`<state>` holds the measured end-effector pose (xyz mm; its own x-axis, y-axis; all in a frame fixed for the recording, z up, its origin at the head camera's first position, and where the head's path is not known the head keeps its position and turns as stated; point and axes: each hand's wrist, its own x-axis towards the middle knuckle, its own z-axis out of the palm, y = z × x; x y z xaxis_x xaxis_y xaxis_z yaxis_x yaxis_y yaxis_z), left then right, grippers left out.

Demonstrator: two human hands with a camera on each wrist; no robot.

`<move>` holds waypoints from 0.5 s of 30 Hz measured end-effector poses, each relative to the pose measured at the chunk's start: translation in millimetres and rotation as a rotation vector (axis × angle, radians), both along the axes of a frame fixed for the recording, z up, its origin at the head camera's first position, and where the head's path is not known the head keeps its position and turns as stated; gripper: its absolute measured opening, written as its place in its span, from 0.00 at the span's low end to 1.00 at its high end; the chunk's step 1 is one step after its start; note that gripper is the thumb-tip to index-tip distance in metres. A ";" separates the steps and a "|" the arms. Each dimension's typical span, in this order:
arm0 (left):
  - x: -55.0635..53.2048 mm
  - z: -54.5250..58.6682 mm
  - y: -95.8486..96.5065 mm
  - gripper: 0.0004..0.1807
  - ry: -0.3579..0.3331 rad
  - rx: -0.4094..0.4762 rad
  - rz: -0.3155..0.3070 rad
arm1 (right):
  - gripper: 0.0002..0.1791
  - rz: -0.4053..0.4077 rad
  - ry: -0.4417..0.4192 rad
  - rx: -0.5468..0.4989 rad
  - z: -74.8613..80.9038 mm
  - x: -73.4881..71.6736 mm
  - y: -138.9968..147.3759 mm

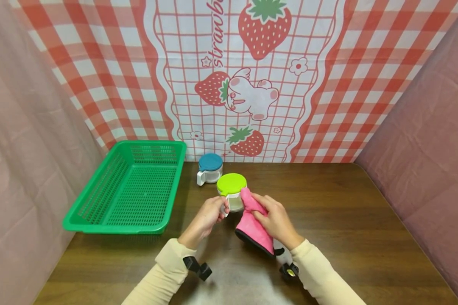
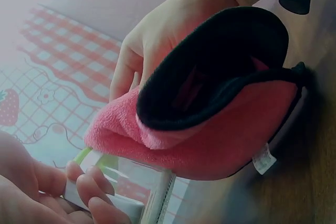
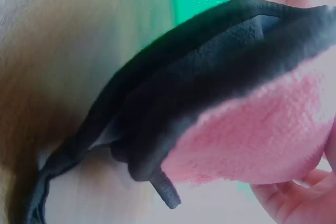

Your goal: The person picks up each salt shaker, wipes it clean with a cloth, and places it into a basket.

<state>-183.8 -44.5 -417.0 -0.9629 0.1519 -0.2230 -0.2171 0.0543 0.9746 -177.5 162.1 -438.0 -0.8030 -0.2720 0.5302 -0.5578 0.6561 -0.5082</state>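
My left hand (image 1: 210, 214) grips the white handle of a clear jar with a lime-green lid (image 1: 232, 183). Its fingers curl round that handle in the left wrist view. My right hand (image 1: 275, 218) holds a pink fleecy cleaning mitt (image 1: 255, 226) with a black-trimmed opening, pinched between thumb and fingers. The mitt's narrow end lies against the right side of the jar. In the left wrist view the mitt's dark opening (image 2: 210, 77) gapes toward the camera, and a small white tag (image 2: 263, 159) hangs from its edge. Mitt cloth fills most of the right wrist view.
Behind the green-lidded jar stands a similar jar with a blue lid (image 1: 210, 162) and white handle. A green plastic basket (image 1: 171, 186) sits at the left of the brown wooden table (image 1: 339, 220). A strawberry-patterned cloth (image 1: 320, 127) hangs along the back.
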 end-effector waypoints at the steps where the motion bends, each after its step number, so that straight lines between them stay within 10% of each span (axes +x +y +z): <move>1: 0.3 0.1 0.1 0.13 0.000 0.000 0.001 | 0.27 -0.001 0.013 0.000 -1.0 -0.1 -0.8; 15: 4.4 3.7 3.7 0.14 0.002 0.003 0.006 | 0.26 0.020 0.236 0.066 -7.9 4.9 -9.1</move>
